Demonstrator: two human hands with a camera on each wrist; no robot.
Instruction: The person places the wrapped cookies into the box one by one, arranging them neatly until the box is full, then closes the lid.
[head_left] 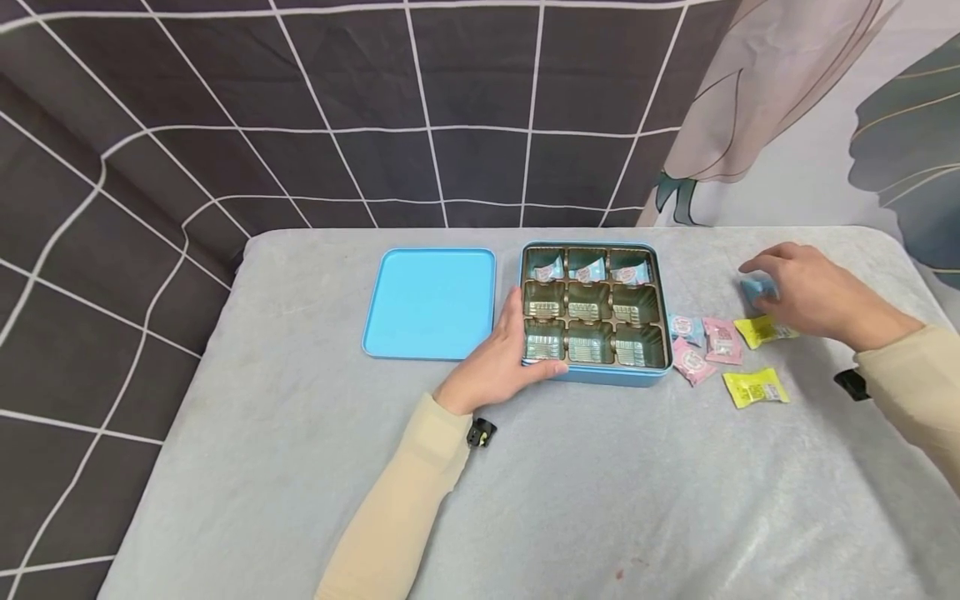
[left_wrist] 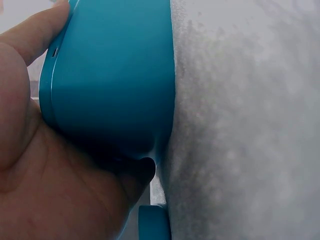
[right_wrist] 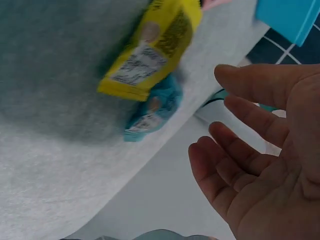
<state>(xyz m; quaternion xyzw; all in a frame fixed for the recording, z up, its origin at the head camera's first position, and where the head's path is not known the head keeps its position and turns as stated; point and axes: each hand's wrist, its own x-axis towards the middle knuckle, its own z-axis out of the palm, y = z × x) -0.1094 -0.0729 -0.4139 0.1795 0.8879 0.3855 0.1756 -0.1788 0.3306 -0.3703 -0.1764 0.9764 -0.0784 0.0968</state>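
My left hand (head_left: 491,362) grips the near left corner of a blue box (head_left: 611,377), thumb along its front, fingers along its left side. The box's gold insert (head_left: 590,322) has rows of compartments; three in the back row hold blue-and-white wrapped candies (head_left: 588,271). To the right of the box, my right hand (head_left: 821,296) hovers with fingers apart over a blue wrapped candy (right_wrist: 156,109). That candy lies beside a yellow wrapped candy (right_wrist: 155,52). The right wrist view shows no candy between the fingers.
A blue lid (head_left: 431,304) lies left of the box. Between box and right hand are pink candies (head_left: 722,341), another blue candy (head_left: 686,329) and a nearer yellow candy (head_left: 755,387). A grey cloth (head_left: 600,492) covers the table; a dark checked curtain (head_left: 480,100) hangs behind.
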